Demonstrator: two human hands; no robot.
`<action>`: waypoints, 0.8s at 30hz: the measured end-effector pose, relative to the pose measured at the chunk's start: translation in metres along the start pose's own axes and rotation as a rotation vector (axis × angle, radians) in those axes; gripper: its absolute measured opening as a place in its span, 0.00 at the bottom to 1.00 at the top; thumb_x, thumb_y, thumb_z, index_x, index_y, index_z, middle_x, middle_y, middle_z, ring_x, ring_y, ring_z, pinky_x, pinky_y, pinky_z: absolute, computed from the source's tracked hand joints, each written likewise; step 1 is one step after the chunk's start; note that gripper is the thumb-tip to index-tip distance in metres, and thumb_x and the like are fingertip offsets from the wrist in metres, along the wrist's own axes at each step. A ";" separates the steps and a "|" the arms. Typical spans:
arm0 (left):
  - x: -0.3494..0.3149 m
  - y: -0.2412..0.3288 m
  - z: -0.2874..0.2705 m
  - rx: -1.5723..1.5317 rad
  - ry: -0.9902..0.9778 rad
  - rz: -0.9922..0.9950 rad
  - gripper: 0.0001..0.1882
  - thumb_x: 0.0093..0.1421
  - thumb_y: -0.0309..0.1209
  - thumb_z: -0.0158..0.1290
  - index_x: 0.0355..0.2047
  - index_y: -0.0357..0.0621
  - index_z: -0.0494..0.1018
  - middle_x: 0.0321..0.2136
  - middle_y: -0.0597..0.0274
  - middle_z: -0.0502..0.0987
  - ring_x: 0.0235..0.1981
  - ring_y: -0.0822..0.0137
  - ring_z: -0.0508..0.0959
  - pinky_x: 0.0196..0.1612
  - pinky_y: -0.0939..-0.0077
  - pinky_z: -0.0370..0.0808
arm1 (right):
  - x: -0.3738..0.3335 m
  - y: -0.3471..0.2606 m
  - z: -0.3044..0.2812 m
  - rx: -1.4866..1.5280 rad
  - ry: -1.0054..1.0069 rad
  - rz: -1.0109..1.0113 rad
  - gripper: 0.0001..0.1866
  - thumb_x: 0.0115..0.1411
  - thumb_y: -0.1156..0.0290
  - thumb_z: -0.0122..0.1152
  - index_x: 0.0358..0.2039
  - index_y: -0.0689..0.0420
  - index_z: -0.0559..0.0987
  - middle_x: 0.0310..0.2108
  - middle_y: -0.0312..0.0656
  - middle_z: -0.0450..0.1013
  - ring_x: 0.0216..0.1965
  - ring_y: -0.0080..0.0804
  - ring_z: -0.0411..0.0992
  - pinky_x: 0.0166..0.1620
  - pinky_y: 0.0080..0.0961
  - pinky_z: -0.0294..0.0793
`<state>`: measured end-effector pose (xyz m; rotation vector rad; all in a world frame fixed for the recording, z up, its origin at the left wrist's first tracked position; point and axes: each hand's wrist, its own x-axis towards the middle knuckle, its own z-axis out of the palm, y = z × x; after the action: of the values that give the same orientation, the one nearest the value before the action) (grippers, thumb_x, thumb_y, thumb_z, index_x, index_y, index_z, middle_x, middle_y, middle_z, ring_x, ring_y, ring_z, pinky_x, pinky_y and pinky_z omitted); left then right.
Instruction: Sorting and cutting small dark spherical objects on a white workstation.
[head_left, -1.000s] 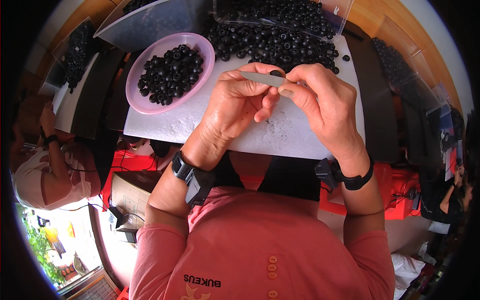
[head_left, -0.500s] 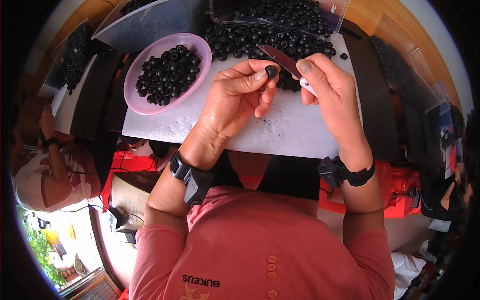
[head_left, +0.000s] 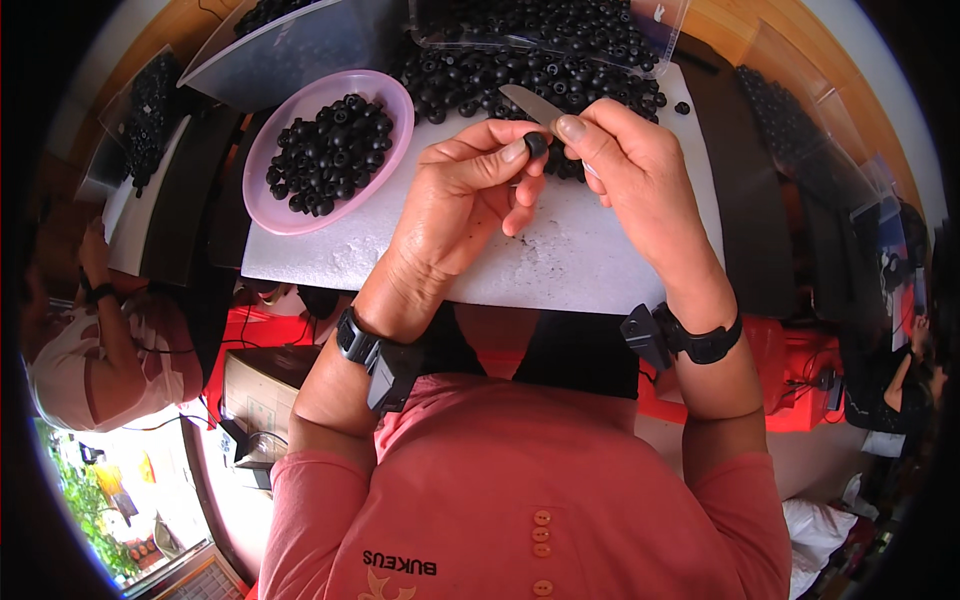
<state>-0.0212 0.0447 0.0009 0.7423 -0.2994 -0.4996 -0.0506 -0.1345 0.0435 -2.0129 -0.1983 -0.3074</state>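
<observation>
Pinched between the thumb and fingers of my left hand (head_left: 470, 180) is a small round black part (head_left: 536, 145) with a rubbery or plastic look. My right hand (head_left: 630, 155) grips a small knife (head_left: 530, 103); its pale handle is mostly hidden by my fingers, and the blade points up and left. The blade lies just beyond the held part; whether the two touch I cannot tell. A pink plastic bowl (head_left: 258, 205) full of similar black parts stands left of my left hand. Beyond both hands spreads a heap of loose black parts (head_left: 480, 85).
A white foam board (head_left: 330, 262) covers the table under my hands, with dark crumbs on it. A grey-blue bin (head_left: 300, 60) stands behind the bowl, and a clear tray (head_left: 660, 40) lies tipped at the heap. Another person's arm (head_left: 95, 255) shows at far left.
My right hand has moved left, bringing the knife closer to the held part. The blade has turned and now catches light. My left hand keeps its pinch.
</observation>
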 end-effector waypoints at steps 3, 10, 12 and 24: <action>0.000 0.000 -0.001 0.000 0.005 -0.002 0.10 0.67 0.26 0.51 0.45 0.34 0.74 0.30 0.57 0.76 0.24 0.69 0.74 0.19 0.77 0.68 | 0.001 0.001 0.000 -0.015 -0.011 -0.006 0.18 0.66 0.62 0.58 0.24 0.62 0.74 0.13 0.40 0.62 0.17 0.24 0.59 0.22 0.27 0.61; 0.000 -0.001 -0.001 -0.008 0.010 0.001 0.09 0.67 0.26 0.50 0.44 0.34 0.73 0.29 0.55 0.77 0.24 0.68 0.75 0.19 0.77 0.68 | 0.001 0.002 0.001 -0.004 -0.029 -0.030 0.18 0.66 0.62 0.57 0.24 0.62 0.74 0.13 0.41 0.64 0.16 0.25 0.60 0.22 0.28 0.60; 0.000 -0.001 -0.001 0.000 0.012 -0.013 0.08 0.67 0.25 0.50 0.44 0.34 0.73 0.29 0.55 0.77 0.24 0.68 0.75 0.19 0.77 0.68 | 0.000 0.001 0.001 -0.001 -0.037 -0.026 0.18 0.66 0.62 0.57 0.24 0.62 0.74 0.13 0.40 0.63 0.16 0.24 0.59 0.22 0.28 0.60; -0.001 0.000 0.001 0.006 0.034 -0.026 0.06 0.66 0.23 0.51 0.41 0.34 0.73 0.28 0.53 0.76 0.24 0.68 0.74 0.18 0.77 0.68 | -0.001 0.000 -0.001 -0.024 -0.061 -0.020 0.18 0.66 0.63 0.57 0.23 0.62 0.74 0.12 0.40 0.64 0.15 0.23 0.59 0.21 0.27 0.59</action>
<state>-0.0226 0.0451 0.0018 0.7604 -0.2599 -0.5101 -0.0518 -0.1354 0.0436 -2.0465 -0.2540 -0.2620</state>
